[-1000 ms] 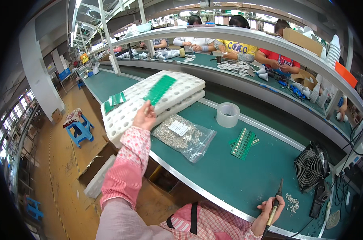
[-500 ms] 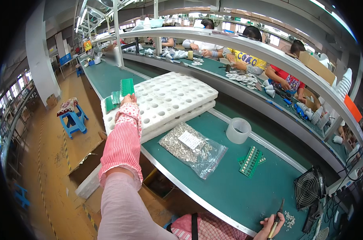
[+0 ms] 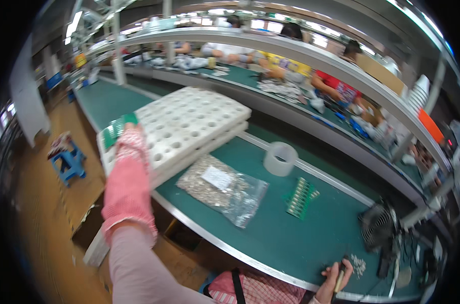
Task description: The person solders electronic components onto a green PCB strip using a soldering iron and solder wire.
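My left hand (image 3: 130, 136), in a pink sleeve, reaches far left to the corner of a stack of white foam trays (image 3: 189, 126) with round holes. It touches green circuit boards (image 3: 114, 130) lying at that corner; the fingers are hidden by the sleeve. My right hand (image 3: 336, 276) rests at the table's near edge, closed around a thin dark tool (image 3: 340, 278). A clear bag of small metal parts (image 3: 222, 187) lies in the middle of the green table (image 3: 301, 238). A green circuit board panel (image 3: 301, 196) lies to its right.
A roll of clear tape (image 3: 280, 158) stands behind the bag. A small black fan (image 3: 378, 225) sits at the right, with tiny loose parts (image 3: 359, 264) near it. Several people work across a raised shelf (image 3: 301, 50). A blue stool (image 3: 68, 157) stands on the floor at left.
My left hand has carried a green board from above the foam trays to their left corner, beside other green boards. My view swung left. The right hand stayed put.
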`<state>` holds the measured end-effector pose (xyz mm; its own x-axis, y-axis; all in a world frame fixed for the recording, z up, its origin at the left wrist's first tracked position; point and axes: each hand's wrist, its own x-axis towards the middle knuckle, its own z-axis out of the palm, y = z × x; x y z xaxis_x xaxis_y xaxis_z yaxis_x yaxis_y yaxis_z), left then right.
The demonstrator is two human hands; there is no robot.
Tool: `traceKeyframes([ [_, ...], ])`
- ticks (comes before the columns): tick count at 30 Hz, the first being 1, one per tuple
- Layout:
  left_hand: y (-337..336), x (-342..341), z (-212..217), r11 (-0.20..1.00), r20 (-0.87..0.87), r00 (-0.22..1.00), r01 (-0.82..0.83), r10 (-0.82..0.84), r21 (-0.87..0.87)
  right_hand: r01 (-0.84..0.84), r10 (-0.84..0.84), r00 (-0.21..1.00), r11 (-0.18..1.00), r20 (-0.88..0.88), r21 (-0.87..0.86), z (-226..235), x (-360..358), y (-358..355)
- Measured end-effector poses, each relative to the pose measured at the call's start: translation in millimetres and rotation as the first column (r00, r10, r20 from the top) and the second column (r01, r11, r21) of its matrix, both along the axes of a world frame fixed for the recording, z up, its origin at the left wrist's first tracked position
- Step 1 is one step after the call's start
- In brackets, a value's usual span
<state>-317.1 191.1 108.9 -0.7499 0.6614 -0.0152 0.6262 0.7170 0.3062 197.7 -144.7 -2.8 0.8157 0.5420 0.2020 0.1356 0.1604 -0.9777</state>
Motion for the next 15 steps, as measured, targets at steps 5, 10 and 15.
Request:
traceKeyframes([
  [5,47.3,-190.3,-66.6,0.911,-0.090,0.979,0.205,-0.185,0.358,-0.182,0.189,0.978,0.980,-0.087,0.081,0.4,-0.4,9.3],
  [10,44.5,27.6,-41.6,0.498,0.591,0.340,-0.325,-0.731,0.804,-0.158,0.161,0.986,0.984,-0.042,0.083,4.3,9.3,1.7],
  [15,-36.0,223.6,-27.1,0.234,0.208,0.106,0.493,-0.972,0.838,-0.183,0.193,0.978,0.975,-0.076,0.124,1.8,8.1,-6.3],
])
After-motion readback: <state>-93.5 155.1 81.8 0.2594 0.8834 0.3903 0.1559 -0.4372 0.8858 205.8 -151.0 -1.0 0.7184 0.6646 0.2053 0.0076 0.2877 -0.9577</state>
